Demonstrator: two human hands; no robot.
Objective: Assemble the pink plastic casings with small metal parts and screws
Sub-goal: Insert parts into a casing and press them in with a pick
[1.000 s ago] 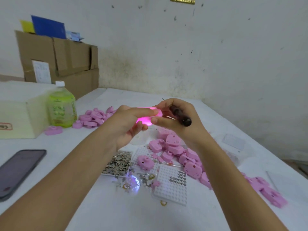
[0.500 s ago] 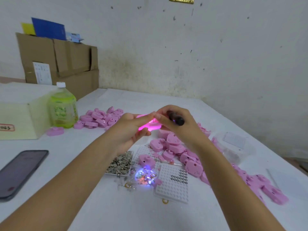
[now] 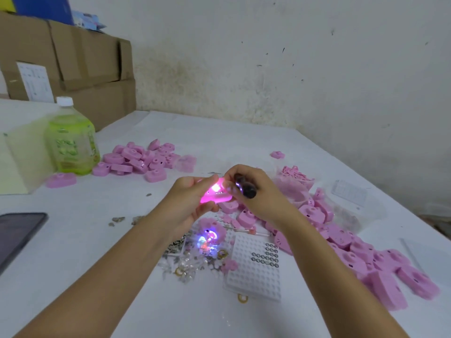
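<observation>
My left hand (image 3: 189, 195) holds a pink plastic casing (image 3: 216, 195) above the table; the casing glows bright pink from inside. My right hand (image 3: 253, 189) grips a dark-handled screwdriver (image 3: 245, 187) and its fingertips touch the casing's right side. Under my hands lie a pile of small metal parts (image 3: 177, 247), a blinking coloured light piece (image 3: 207, 241) and a white dimpled tray (image 3: 256, 265) with button cells in it. More pink casings (image 3: 341, 240) spread to the right, and another heap of pink casings (image 3: 139, 158) lies at the back left.
A green drink bottle (image 3: 70, 140) stands at the left beside a pale box (image 3: 17, 162). A dark phone (image 3: 17, 234) lies at the left edge. Cardboard boxes (image 3: 73, 69) stack behind. A clear plastic container (image 3: 351, 198) sits at the right, near the wall.
Both hands have come down and slightly nearer with the glowing casing and screwdriver. The view has tilted down, showing more of the table.
</observation>
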